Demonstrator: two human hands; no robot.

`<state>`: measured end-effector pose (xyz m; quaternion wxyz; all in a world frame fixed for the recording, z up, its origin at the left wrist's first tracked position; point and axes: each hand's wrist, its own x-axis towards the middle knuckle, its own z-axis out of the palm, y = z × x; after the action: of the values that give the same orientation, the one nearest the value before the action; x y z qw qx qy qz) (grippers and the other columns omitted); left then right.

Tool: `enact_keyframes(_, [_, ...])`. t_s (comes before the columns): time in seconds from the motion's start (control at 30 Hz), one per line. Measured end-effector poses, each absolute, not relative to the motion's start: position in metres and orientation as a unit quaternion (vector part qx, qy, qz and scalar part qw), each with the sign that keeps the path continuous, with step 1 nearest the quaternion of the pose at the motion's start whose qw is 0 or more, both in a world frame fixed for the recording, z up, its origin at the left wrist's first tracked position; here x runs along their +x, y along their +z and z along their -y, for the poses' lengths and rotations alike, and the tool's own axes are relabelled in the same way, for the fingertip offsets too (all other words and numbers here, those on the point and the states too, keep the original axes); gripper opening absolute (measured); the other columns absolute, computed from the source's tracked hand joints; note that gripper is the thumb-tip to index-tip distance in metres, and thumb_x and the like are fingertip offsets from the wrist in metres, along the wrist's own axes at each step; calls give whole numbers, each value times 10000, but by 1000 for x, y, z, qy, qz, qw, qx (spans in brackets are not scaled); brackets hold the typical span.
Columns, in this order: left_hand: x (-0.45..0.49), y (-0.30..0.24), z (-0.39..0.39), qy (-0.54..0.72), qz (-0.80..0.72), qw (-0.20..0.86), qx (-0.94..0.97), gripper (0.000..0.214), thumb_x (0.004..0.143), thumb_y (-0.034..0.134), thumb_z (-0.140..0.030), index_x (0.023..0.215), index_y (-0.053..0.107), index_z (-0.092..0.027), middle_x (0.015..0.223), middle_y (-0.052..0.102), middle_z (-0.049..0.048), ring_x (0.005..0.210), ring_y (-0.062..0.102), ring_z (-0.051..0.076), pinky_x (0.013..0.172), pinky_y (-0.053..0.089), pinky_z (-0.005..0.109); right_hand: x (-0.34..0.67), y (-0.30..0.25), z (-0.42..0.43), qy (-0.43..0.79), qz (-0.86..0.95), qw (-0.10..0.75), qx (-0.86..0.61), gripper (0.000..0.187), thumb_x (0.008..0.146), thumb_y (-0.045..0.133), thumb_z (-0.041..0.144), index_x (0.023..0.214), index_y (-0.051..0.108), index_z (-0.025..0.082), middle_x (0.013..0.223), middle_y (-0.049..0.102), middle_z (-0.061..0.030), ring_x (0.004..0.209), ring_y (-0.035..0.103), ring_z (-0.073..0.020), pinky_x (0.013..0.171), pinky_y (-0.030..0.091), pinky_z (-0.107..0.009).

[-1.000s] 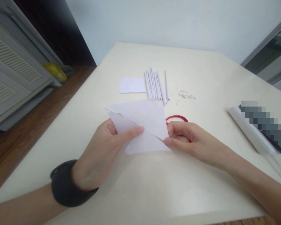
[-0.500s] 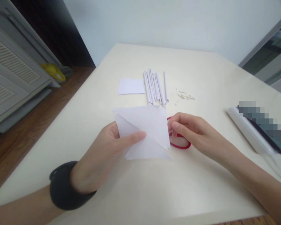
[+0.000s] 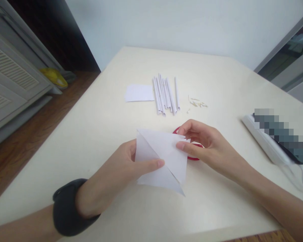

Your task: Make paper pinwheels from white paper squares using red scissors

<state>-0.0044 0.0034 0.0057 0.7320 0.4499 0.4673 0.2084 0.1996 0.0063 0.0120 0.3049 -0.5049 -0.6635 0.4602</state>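
Note:
Between my hands is a white sheet of paper (image 3: 166,148), folded, with a diagonal edge running from its upper left to its lower right. My left hand (image 3: 138,161) pinches it from the left, thumb flat on top and fingers behind. At the upper right corner, my right hand (image 3: 202,141) grips the paper between thumb and fingers; that corner looks ragged or slightly folded. Red-handled scissors (image 3: 197,157) lie on the table behind the paper and right hand, with their blades hidden.
Several rolled white paper tubes (image 3: 164,95) lie beyond my hands, beside a flat stack of white paper (image 3: 139,93). To their right are small scattered cotton-tipped bits (image 3: 198,102). A white device (image 3: 265,141) with a cable stands at the table's (image 3: 103,114) right.
The paper has turned clockwise and come slightly lower and to the right. My right hand, apart from it before, now grips its upper right corner.

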Motion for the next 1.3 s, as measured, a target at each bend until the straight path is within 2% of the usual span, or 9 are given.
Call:
enact_keyframes(0.23, [-2,8,0,223,-478,706,473,415,727,604,-156,1135,592,-232,968,702,45,806,652,247,682,509,318,200,13,-5,447,682,278,-509,173,825,544,345,751,516,191,947,604,-15,735,541,-121,626,416,-249])
enact_keyframes(0.43, [-1,7,0,235,-491,685,485,387,713,619,-196,1098,612,-240,904,708,48,770,649,272,654,509,348,201,15,-6,432,696,262,-510,84,824,518,216,745,522,187,873,615,-16,730,558,-129,607,398,-243])
enact_keyframes(0.6, [1,9,1,245,-512,671,477,406,693,627,-216,1098,609,-233,881,708,51,734,648,278,619,512,353,201,15,-8,433,693,253,-517,90,820,513,224,737,527,191,916,619,-15,716,557,-128,609,419,-251])
enact_keyframes(0.7, [2,10,1,249,-514,674,469,437,695,616,-220,1131,588,-238,896,706,53,740,649,282,617,514,360,202,15,-8,443,687,251,-518,82,815,495,181,747,541,190,980,618,-19,737,572,-133,630,441,-260])
enact_keyframes(0.83, [0,9,0,237,-499,688,471,468,703,607,-189,1165,563,-250,957,697,54,766,648,277,643,516,364,203,16,-9,427,692,258,-522,94,798,497,139,762,568,189,885,636,-14,751,582,-147,681,448,-278])
enact_keyframes(1.0, [-1,10,2,242,-513,681,463,462,697,614,-215,1156,569,-237,940,701,66,790,651,310,656,518,404,207,14,-12,432,683,266,-525,107,822,492,183,777,589,182,947,655,-36,828,600,-178,714,446,-294])
enact_keyframes(1.13, [2,11,3,251,-520,680,451,456,680,631,-230,1133,586,-229,919,707,73,789,654,325,667,518,429,210,12,-12,457,661,279,-525,151,851,462,208,767,585,185,919,658,-35,801,599,-169,668,450,-277])
enact_keyframes(1.3, [4,11,3,254,-519,683,446,463,676,635,-232,1136,586,-228,924,708,74,809,653,332,685,519,438,212,10,-14,466,658,280,-521,205,878,444,291,776,588,186,905,659,-44,786,599,-173,681,444,-298])
